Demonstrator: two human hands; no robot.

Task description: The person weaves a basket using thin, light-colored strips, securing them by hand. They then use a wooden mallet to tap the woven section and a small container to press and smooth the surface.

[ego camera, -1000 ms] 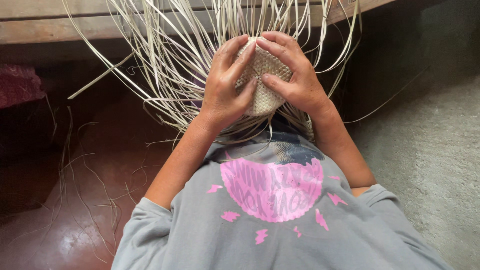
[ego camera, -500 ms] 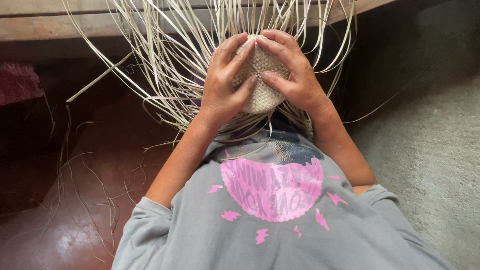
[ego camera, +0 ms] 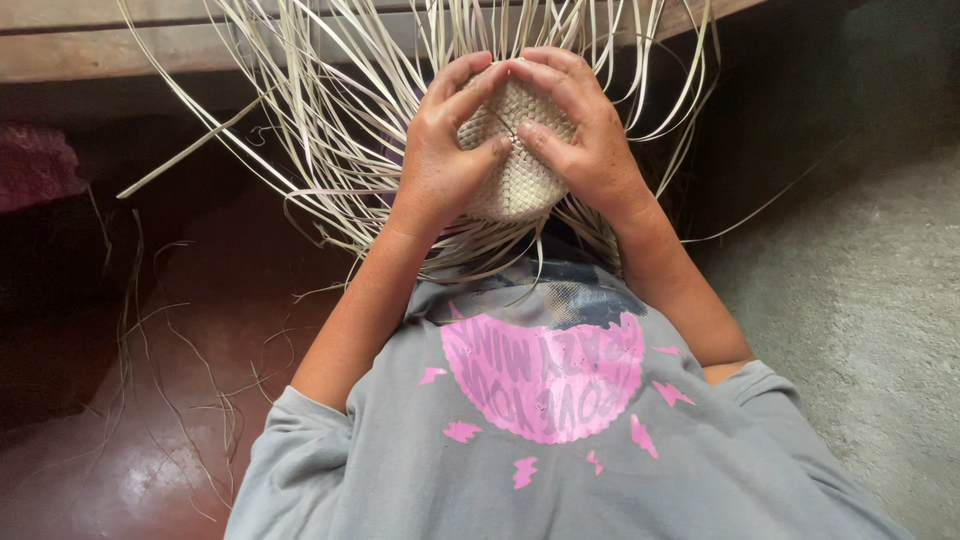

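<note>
Both my hands are wrapped round the woven dome [ego camera: 520,175] in front of my chest, left hand [ego camera: 440,165] curled tight on its left side, right hand [ego camera: 590,140] on its right, thumbs pressing the middle. That small tight patch is done, I'd say; the loose strips [ego camera: 330,130] fanning out far and left are unwoven, so plenty remains.

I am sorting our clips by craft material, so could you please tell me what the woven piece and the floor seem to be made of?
Woven piece: probably dried palm leaf or a similar plant fibre; pale, matte flat strips plaited in a check and fanning loose. Both hands, left hand and right hand, clasp it.
Floor: probably polished cement, dark red with a glossy sheen.
</note>
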